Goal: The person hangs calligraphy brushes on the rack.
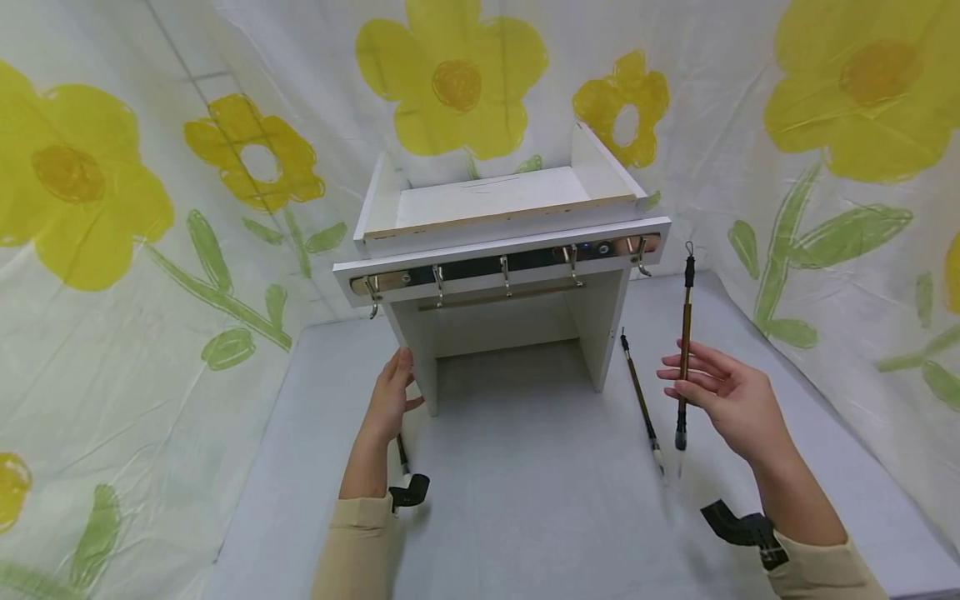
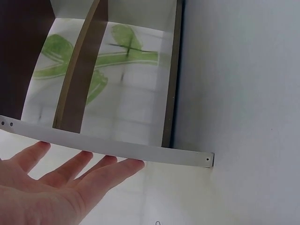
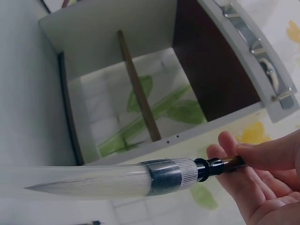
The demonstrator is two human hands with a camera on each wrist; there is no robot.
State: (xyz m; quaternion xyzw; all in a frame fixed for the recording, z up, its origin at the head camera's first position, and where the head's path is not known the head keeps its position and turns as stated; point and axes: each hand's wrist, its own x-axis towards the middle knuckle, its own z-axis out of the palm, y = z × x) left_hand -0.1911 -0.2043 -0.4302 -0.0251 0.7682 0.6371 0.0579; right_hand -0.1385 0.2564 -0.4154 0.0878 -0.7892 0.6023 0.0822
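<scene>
In the head view, my right hand (image 1: 731, 400) pinches a calligraphy brush (image 1: 686, 333) by its brown handle, the hanging loop up and the tip down. Up close in the right wrist view, a clear sleeve surrounds the pale bristles (image 3: 89, 183), which come to a dark point. To the left stands a white shelf unit (image 1: 517, 187) with a metal strip of several hooks (image 1: 504, 265) across its front. My left hand (image 1: 388, 396) touches the unit's left side panel; its extended fingertips (image 2: 133, 164) meet the panel edge in the left wrist view.
A second calligraphy brush (image 1: 640, 392) lies right of the shelf unit. Another brush (image 1: 402, 454) lies partly hidden behind my left wrist. The grey-white table (image 1: 517, 500) runs back to a flower-printed curtain (image 1: 480, 83).
</scene>
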